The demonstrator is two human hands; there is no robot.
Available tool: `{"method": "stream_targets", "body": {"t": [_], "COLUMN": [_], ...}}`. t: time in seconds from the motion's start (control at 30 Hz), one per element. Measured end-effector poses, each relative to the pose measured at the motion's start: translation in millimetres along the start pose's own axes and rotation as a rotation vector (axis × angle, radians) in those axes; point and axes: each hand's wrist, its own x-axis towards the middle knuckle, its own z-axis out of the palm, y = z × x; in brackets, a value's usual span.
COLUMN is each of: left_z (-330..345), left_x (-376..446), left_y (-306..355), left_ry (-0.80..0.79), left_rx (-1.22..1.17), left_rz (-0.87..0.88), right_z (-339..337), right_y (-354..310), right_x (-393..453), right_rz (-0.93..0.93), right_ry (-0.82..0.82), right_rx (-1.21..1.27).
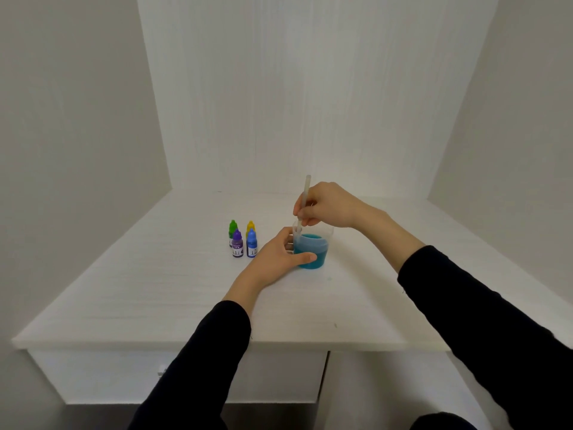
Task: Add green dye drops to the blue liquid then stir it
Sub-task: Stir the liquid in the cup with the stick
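A clear cup [313, 243] stands upright on the white surface [155, 293], filled past half with blue-green liquid [311, 248]; its upper wall is transparent and unfilled. A pale translucent stirring stick [305, 193] stands nearly upright in the cup, its lower end dipped into the liquid at the side nearest the left hand, its top projecting above the right hand. The left hand [279, 259] grips the cup from its left side, thumb curled across the near face of the cup, fingers wrapped around the far side. The right hand [325, 206] sits directly above the cup rim and pinches the stick with curled fingers at mid-shaft. Both forearms wear dark sleeves [483, 318]. Just beyond the left hand, to its left, four small dropper bottles stand upright in a tight cluster: green bottle [233, 228] and yellow bottle [250, 226] at the back, purple bottle [237, 244] and blue bottle [251, 244] in front, all capped. The blue bottle is near the left hand's knuckles but apart from them. A faint bluish spot [329, 279] marks the surface just to the near right of the cup. The surface extends openly toward the near edge below both wrists and to the right of the right hand; white walls [279, 103] enclose it at the back and both sides.
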Motion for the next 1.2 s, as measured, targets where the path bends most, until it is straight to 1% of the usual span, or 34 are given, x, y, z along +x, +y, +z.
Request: {"method": "stream_targets", "body": {"t": [0.2, 0.33, 0.43, 0.6, 0.8, 0.93, 1.07, 1.2], "left_z": [0.0, 0.4, 0.8, 1.0, 0.2, -0.2, -0.4, -0.1], "left_x": [0.8, -0.2, -0.5, 0.7, 1.3, 1.4, 0.2, 0.0], "left_y": [-0.7, -0.2, -0.5, -1.0, -2.2, -2.1, -1.1, 1.8], "left_ry": [-0.006, -0.002, 0.000, 0.005, 0.003, 0.000, -0.002, -0.003], "left_rx": [0.013, 0.024, 0.022, 0.008, 0.016, 0.007, 0.014, 0.024], "left_rz": [0.001, 0.008, 0.009, 0.011, 0.011, 0.009, 0.002, -0.009], "right_z": [1.9, -7.3, -14.5, -24.9, -23.1, -15.6, -7.8, -0.8], "right_y": [12.7, 24.5, 29.2, 24.8, 7.5, -4.5, -12.2, -11.6], "right_x": [3.9, -0.4, -5.2, -14.3, -20.9, -17.4, -10.0, -2.0], "right_rz": [0.005, 0.059, 0.102, 0.146, 0.119, 0.059, 0.013, -0.009], "right_ry": [0.112, 0.145, 0.127, 0.053, -0.059, -0.107, -0.119, -0.069], "right_rx": [-0.055, -0.097, -0.134, -0.175, -0.176, -0.162, -0.120, -0.055]}}
